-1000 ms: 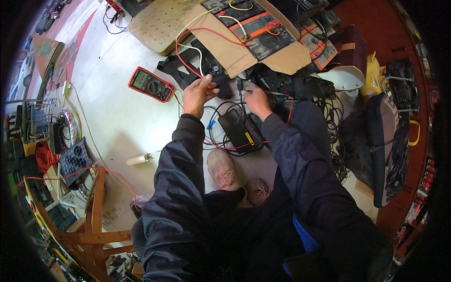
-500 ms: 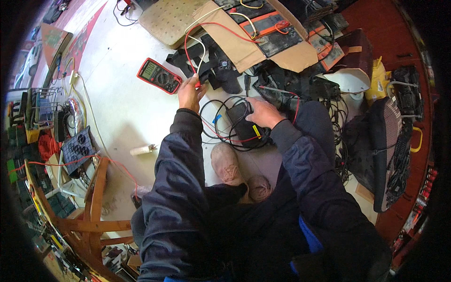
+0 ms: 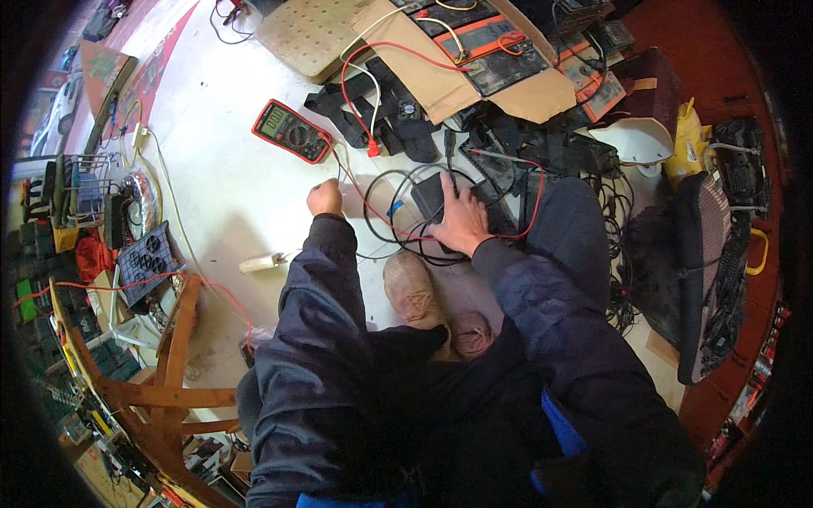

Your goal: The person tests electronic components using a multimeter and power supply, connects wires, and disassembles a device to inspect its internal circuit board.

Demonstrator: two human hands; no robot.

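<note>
My left hand (image 3: 325, 199) is closed in a fist just below the red-and-black multimeter (image 3: 293, 132). A thin dark test lead runs from the meter down to it; whatever its fingers hold is hidden. My right hand (image 3: 463, 222) lies with spread fingers over a black box-shaped power adapter (image 3: 428, 196). Loops of black cable (image 3: 366, 203) circle the adapter, and a red test lead (image 3: 537, 196) crosses beneath the hand. Its pointed probe (image 3: 500, 156) rests above the right hand. A red plug (image 3: 373, 148) on red and white wires lies right of the meter.
An opened cardboard box (image 3: 440, 95) holds orange-and-black batteries (image 3: 495, 55) at the top. Tangled black cables (image 3: 622, 279) and a dark padded seat (image 3: 699, 271) stand on the right. A wooden chair frame (image 3: 169, 396) is at lower left, with a small white connector (image 3: 261, 263) on the floor nearby.
My left hand has let go of the red plug and moved down and left, closing into a fist. My right hand has shifted left and down, its fingers now spread over the adapter.
</note>
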